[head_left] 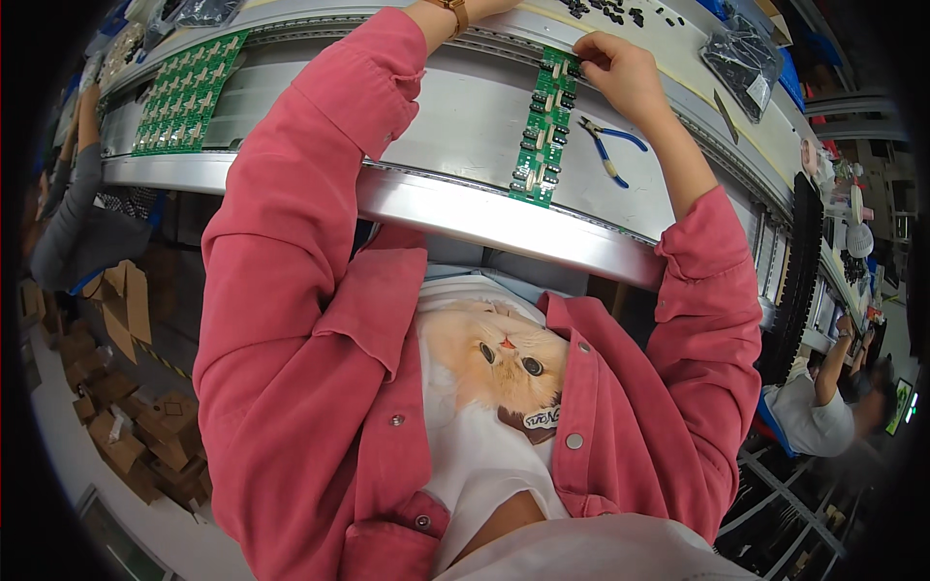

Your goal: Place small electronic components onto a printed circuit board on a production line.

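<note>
A green circuit board panel (542, 136), long and narrow, lies across the metal rails in front of me, with black and pale parts along it. My right hand (620, 76) is at its far end, fingers curled and closed by the board's edge; whatever they pinch is too small to make out. Beyond the rail, my left hand (484, 8) reaches to the top edge of the picture, near scattered small black parts (610, 12); its fingers are mostly cut off. Blue-handled cutters (610, 147) lie spread just right of the board.
A wider green board panel (189, 95) rests on the rails at left. A clear bag of dark parts (744, 68) and a thin metal blade-like tool (726, 116) lie at far right. Co-workers sit at both sides; cardboard boxes (145, 431) are piled at lower left.
</note>
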